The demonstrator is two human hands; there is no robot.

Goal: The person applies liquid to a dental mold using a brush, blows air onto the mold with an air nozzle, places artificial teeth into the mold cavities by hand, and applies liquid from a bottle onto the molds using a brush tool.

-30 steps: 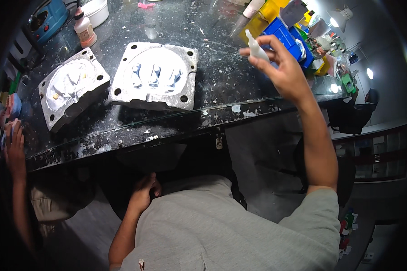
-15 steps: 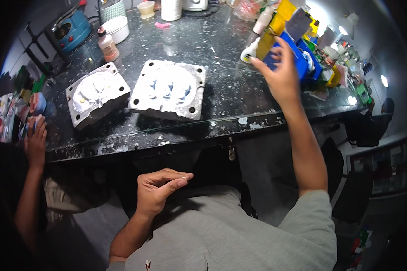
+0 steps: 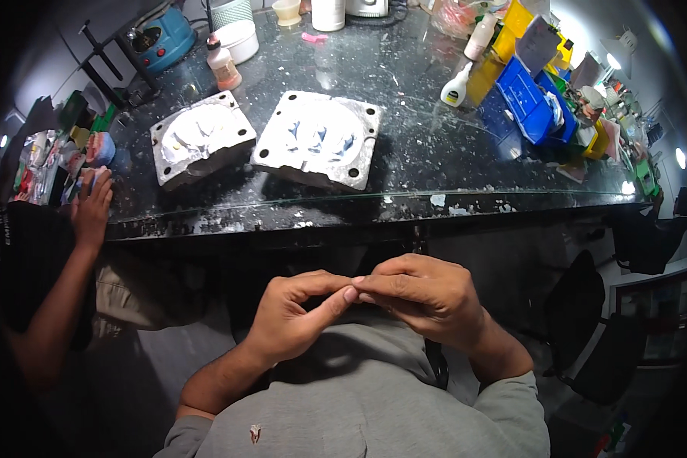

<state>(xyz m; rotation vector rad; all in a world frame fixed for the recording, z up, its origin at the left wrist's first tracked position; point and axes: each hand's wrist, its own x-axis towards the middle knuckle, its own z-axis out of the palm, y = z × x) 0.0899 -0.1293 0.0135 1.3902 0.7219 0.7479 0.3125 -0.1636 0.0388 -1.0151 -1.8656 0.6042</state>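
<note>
My left hand [image 3: 301,313] and my right hand [image 3: 420,294] meet at the fingertips in front of my grey shirt, both closed in a pinch; whatever is between the fingers is too small or hidden to make out. Beyond them on the dark worktop [image 3: 382,206] lie two metal mould halves filled with white material, the left one [image 3: 198,137] smaller in view, the right one [image 3: 317,141] with three shaped hollows. A small white dropper bottle [image 3: 456,88] stands at the right, beside blue bins [image 3: 534,107].
A co-worker's hand [image 3: 91,198] rests at the table's left edge near dental models [image 3: 99,149]. Behind are a blue machine [image 3: 160,42], a pinkish bottle [image 3: 223,65], a white bowl [image 3: 240,46] and yellow bins [image 3: 515,27]. Black chairs [image 3: 572,305] stand below right.
My right hand has set the white dropper bottle on the worktop and come down to meet my left hand, which has risen from my lap. The view has also shifted.
</note>
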